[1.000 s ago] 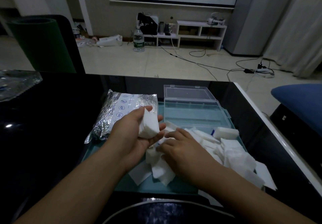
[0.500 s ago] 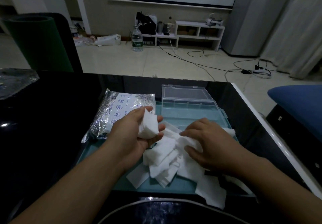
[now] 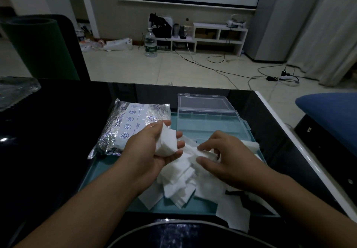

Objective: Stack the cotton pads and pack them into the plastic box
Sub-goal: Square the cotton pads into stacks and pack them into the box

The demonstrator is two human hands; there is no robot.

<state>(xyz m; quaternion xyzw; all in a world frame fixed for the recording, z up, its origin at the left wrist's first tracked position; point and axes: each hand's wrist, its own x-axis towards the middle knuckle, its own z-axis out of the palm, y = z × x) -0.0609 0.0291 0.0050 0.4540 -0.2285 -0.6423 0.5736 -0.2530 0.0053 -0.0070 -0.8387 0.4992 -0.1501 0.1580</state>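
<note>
My left hand holds a small stack of white cotton pads upright, thumb behind it and fingers curled under. Just to its right, my right hand pinches a loose cotton pad on top of a heap of loose pads spread over a teal tray. The clear plastic box lies open behind the heap, lid folded back, with nothing visible inside it.
A silvery printed foil pouch lies on the tray's left part. The tray sits on a black glossy table with a white right edge. A blue seat stands to the right. Clear plastic wrap lies at far left.
My right hand has moved from pressing the heap's right side to its top by my left hand, fingers now pinching a pad. The left hand keeps its stack almost still.
</note>
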